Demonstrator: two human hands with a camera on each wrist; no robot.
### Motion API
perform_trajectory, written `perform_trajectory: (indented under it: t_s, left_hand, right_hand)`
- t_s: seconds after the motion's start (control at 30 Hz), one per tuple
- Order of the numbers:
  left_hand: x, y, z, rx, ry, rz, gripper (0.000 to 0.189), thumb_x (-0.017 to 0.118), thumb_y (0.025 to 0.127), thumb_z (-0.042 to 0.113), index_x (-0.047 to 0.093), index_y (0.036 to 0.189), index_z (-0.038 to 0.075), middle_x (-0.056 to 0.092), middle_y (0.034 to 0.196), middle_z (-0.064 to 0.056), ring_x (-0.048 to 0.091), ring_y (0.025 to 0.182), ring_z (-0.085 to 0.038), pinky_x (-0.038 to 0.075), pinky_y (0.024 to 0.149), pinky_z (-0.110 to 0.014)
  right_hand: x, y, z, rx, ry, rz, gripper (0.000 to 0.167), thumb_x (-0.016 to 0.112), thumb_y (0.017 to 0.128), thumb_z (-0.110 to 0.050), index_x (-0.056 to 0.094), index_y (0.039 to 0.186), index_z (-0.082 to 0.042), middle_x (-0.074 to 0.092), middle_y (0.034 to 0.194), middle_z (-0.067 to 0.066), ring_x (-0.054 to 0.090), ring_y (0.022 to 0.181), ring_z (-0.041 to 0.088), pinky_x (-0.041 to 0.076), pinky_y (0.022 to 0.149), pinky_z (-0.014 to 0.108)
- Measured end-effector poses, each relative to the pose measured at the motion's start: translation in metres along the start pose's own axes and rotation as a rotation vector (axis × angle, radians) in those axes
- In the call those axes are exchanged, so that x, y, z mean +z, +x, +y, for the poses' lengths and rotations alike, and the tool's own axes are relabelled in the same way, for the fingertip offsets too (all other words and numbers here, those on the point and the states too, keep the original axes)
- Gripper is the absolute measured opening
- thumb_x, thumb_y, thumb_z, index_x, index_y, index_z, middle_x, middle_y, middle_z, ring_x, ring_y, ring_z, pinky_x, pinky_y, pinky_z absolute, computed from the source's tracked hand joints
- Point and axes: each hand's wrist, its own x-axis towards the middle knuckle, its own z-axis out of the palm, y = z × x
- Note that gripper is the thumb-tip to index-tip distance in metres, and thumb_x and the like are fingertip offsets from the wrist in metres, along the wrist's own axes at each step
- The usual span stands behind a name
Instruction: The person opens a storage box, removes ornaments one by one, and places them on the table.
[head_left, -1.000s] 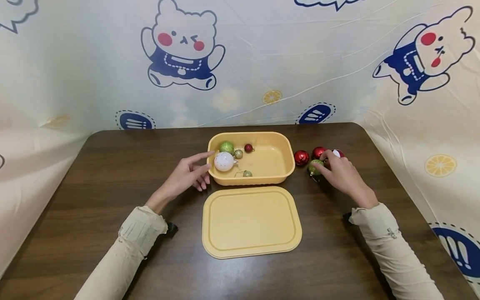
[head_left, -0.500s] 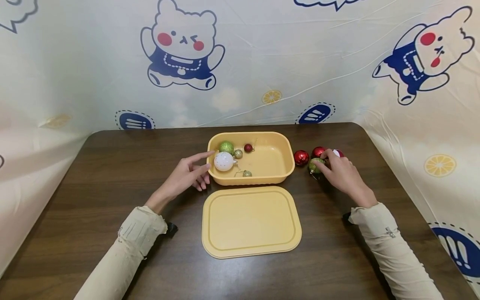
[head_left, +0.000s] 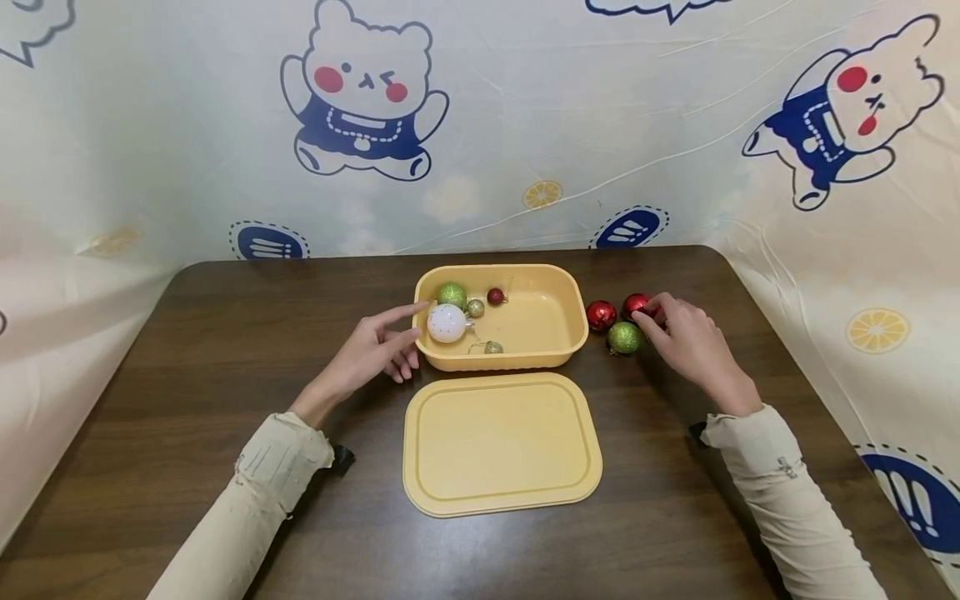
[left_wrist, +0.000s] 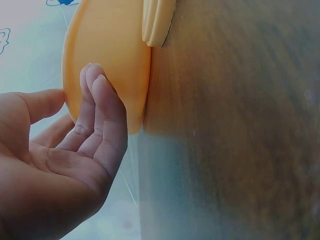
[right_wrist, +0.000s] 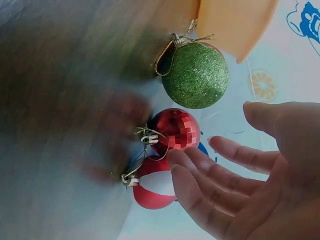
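My left hand [head_left: 367, 354] rests at the left end of a yellow plastic box [head_left: 540, 325], thumb and index fingertip at its rim. Inside the box lie a white dotted bauble [head_left: 447, 323], a green glitter bauble [head_left: 452, 295], a small dark red bauble [head_left: 496, 296] and two small gold ones. To the right of the box, my right hand [head_left: 693, 346] has its fingers extended beside loose baubles. These are a green glitter bauble [head_left: 625, 338], two shiny red baubles [head_left: 601, 316] and a red-and-white bauble [right_wrist: 155, 185], which the hand hides in the head view.
A yellow lid [head_left: 502, 446] lies flat in front of the box on the dark wooden table [head_left: 247, 333]. Behind the table hangs a pale cloth [head_left: 495, 100] printed with cartoon bears.
The green bauble beside my right hand has rolled slightly left and nearer, out from under the fingers. My right hand has shifted a little to the right. The left hand stays put.
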Motion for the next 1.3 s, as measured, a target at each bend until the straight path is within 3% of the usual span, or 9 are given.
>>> perform_trajectory:
  t_s: [0.33,0.7,1.0,1.3]
  left_hand:
    - [0.000,0.000,0.000,0.001,-0.010,0.007,0.048,0.055,0.104,0.022,0.044,0.151,0.019,0.065,0.078,-0.024,0.062,0.058,-0.028,0.058,0.054,-0.038]
    - [0.000,-0.001,0.000,-0.006,-0.011,0.013,0.048,0.055,0.104,0.021,0.045,0.151,0.020,0.063,0.081,-0.030,0.062,0.058,-0.026,0.058,0.053,-0.038]
    - [0.000,0.001,0.001,-0.009,-0.003,0.012,0.047,0.054,0.104,0.020,0.045,0.150,0.020,0.065,0.079,-0.026,0.062,0.058,-0.027,0.059,0.054,-0.040]
    - [0.000,0.000,0.000,-0.010,-0.006,0.012,0.047,0.054,0.104,0.020,0.045,0.150,0.020,0.065,0.079,-0.027,0.062,0.057,-0.027,0.059,0.054,-0.041]
  right_hand:
    - [-0.005,-0.005,-0.020,0.000,0.042,-0.015,0.042,0.062,0.100,-0.034,0.059,0.123,0.000,0.055,0.116,0.022,0.056,0.096,0.035,0.054,0.080,0.055]
    - [-0.003,-0.001,-0.046,-0.105,0.073,0.023,0.027,0.063,0.099,-0.028,0.067,0.116,-0.006,0.057,0.113,0.019,0.053,0.097,0.031,0.052,0.078,0.050]
    - [0.002,0.005,-0.066,-0.234,0.115,0.085,0.024,0.066,0.098,-0.022,0.068,0.114,-0.005,0.058,0.110,0.017,0.049,0.103,0.032,0.046,0.084,0.047]
    - [0.017,0.016,-0.100,-0.321,0.145,0.042,0.028,0.067,0.097,-0.023,0.065,0.118,-0.004,0.056,0.122,0.018,0.044,0.116,0.033,0.046,0.093,0.049]
